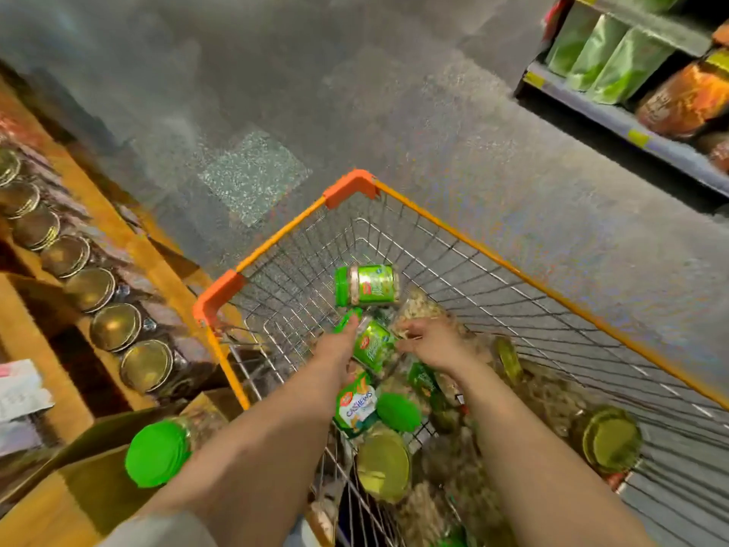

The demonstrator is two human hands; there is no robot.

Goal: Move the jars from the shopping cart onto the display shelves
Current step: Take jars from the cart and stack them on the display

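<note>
On the left stands a wooden shelf with a row of gold-lid jars; I count about seven lids there, though the far ones are blurry. Below them, just outside the cart, one jar with a green lid sits in a box.

The left hand reaches down into the cart. Its fingers look straight and touch a green jar lying on its side, but I can't tell if they are holding it yet. The right hand is just beside the same jar, fingers bent over a clear jar of nuts, and the blur hides whether it grips anything.

In the cart I can count about eight jars (some are half hidden, so there may be more): one green jar lying alone at the far end, the one between the hands, a cashews jar, and others with green or gold lids.

The jars look hard and smooth, maybe a bit slippery, and I think each is light enough for one hand. Some may be glass, so they could crack if they bump. The best place to hold is around the middle, not by the lid.
</note>
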